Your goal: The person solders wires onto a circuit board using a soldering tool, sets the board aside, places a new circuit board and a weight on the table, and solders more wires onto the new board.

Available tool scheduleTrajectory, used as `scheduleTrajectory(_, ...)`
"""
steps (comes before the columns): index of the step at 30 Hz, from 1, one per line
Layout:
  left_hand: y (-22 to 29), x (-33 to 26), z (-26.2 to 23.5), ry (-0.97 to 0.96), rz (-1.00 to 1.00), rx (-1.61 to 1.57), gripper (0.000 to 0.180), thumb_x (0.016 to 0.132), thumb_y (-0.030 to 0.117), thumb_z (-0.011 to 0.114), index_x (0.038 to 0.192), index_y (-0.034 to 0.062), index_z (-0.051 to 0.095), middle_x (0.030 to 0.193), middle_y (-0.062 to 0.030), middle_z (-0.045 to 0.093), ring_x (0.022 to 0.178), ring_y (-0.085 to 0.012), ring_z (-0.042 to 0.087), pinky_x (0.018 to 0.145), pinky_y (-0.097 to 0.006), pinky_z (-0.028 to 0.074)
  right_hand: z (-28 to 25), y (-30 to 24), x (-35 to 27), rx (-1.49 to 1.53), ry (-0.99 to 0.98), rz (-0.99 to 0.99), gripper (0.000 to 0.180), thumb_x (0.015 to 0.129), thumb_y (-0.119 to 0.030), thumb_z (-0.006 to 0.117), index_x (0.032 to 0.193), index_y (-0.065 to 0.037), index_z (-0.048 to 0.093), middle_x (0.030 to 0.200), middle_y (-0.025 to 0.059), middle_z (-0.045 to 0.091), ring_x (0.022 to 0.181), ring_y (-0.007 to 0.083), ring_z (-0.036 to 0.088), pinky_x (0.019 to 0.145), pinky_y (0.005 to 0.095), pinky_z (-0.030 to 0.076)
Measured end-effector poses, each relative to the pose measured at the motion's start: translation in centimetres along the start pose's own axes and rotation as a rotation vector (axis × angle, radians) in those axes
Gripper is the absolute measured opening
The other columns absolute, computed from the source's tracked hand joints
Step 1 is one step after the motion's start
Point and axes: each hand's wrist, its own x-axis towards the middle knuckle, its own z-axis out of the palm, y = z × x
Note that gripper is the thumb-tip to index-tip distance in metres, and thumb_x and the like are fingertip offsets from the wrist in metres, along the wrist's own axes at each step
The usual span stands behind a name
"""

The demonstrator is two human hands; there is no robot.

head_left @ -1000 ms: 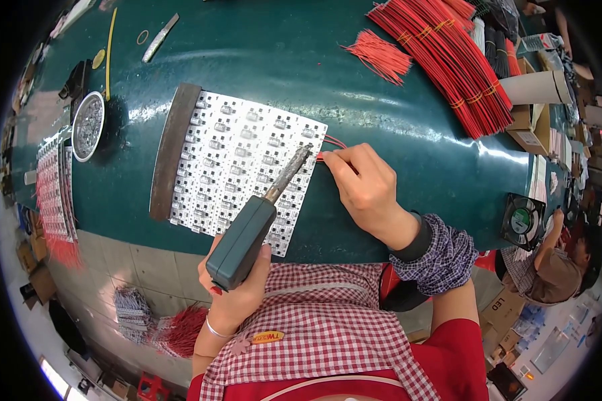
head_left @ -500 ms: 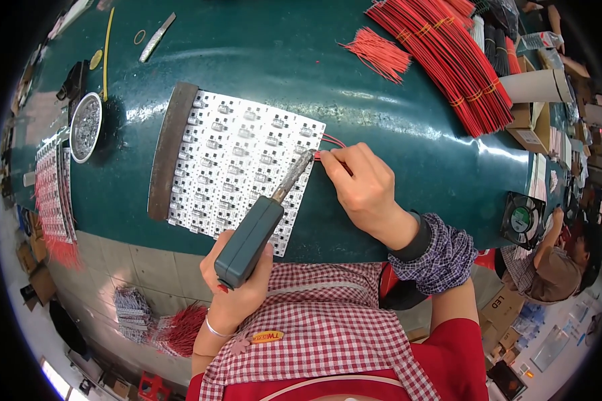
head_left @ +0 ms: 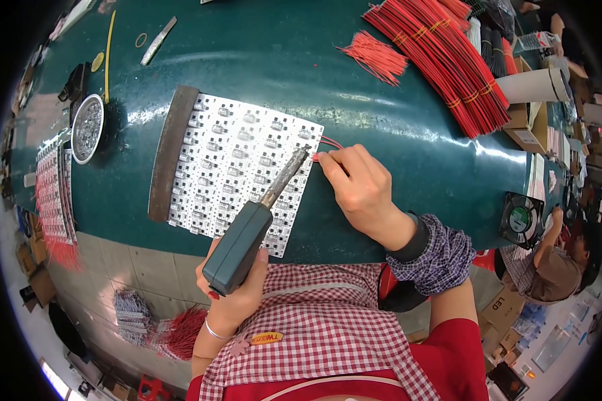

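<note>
My left hand (head_left: 237,287) is wrapped round the dark green handle of a soldering iron (head_left: 237,244). The iron's grey tip lies over the right part of a white circuit board panel (head_left: 227,167), close to its right edge. Small components stand in rows across the panel, and a dark bar (head_left: 172,154) lies along its left side. At the right edge, my right hand (head_left: 361,184) pinches a red wire (head_left: 316,158), whose end meets the board; most of it is hidden by the fingers. Just beyond, another red wire (head_left: 331,142) sticks out from the board.
A white bowl of grey bits (head_left: 87,127) stands left of the panel, near a stack of wired boards (head_left: 53,194). Bundled red wires (head_left: 441,67) and loose short ones (head_left: 374,57) lie at the far right. A utility knife (head_left: 158,41) is at the back; a fan (head_left: 522,219) stands right, near another person.
The soldering iron has drawn back slightly toward the lower left, its tip leaving the wire's end at the board's edge. My right hand keeps its pinch, almost unmoved.
</note>
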Motion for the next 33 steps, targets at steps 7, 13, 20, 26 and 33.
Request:
scheduleTrajectory(7, 0.0, -0.3, -0.2, -0.014, -0.012, -0.003, 0.02, 0.074, -0.005, 0.075, 0.092, -0.0063, 0.069, 0.084, -0.0124, 0.068, 0.064, -0.0158, 0.064, 0.058, -0.027, 0.051, -0.4, -0.2, -0.3, 0.057, 0.08, -0.055, 0.027, 0.069, -0.002, 0.07, 0.096, 0.002, 0.065, 0.083, 0.0077, 0.057, 0.071, 0.0218, 0.057, 0.057, 0.0322, 0.047)
scheduleTrajectory(13, 0.1, -0.3, -0.6, -0.057, -0.017, 0.009, 0.02, 0.074, -0.007, 0.075, 0.093, -0.0073, 0.069, 0.087, -0.0128, 0.068, 0.066, -0.0157, 0.065, 0.058, -0.026, 0.051, -0.2, -0.3, -0.8, 0.103, -0.004, -0.009, 0.031, 0.068, 0.0, 0.069, 0.099, 0.001, 0.064, 0.083, 0.0076, 0.057, 0.071, 0.0222, 0.057, 0.058, 0.0319, 0.048)
scheduleTrajectory(20, 0.1, -0.3, -0.5, -0.073, -0.038, 0.001, 0.019, 0.074, -0.008, 0.074, 0.093, -0.0076, 0.069, 0.089, -0.0133, 0.069, 0.068, -0.015, 0.065, 0.059, -0.026, 0.051, 0.1, -0.4, -1.0, 0.093, 0.011, 0.013, 0.029, 0.069, 0.0, 0.068, 0.098, 0.001, 0.065, 0.083, 0.0075, 0.057, 0.071, 0.0216, 0.058, 0.057, 0.0309, 0.048)
scheduleTrajectory(26, 0.3, -0.1, -0.3, -0.094, -0.03, 0.028, 0.015, 0.076, -0.006, 0.074, 0.09, -0.0061, 0.069, 0.085, -0.0108, 0.067, 0.064, -0.0145, 0.063, 0.057, -0.025, 0.049, -0.1, -0.6, -0.8, 0.079, -0.015, 0.018, 0.028, 0.07, -0.001, 0.068, 0.098, 0.001, 0.065, 0.083, 0.0071, 0.057, 0.072, 0.0213, 0.058, 0.058, 0.0307, 0.049)
scheduleTrajectory(33, 0.3, 0.1, -0.2, -0.097, -0.035, 0.031, 0.01, 0.077, -0.005, 0.073, 0.084, -0.004, 0.066, 0.078, -0.0079, 0.062, 0.059, -0.0129, 0.058, 0.054, -0.025, 0.045, 0.0, -0.5, -0.8, 0.078, -0.017, 0.016, 0.029, 0.069, -0.001, 0.067, 0.098, 0.001, 0.065, 0.083, 0.0071, 0.056, 0.072, 0.0214, 0.058, 0.058, 0.0307, 0.049)
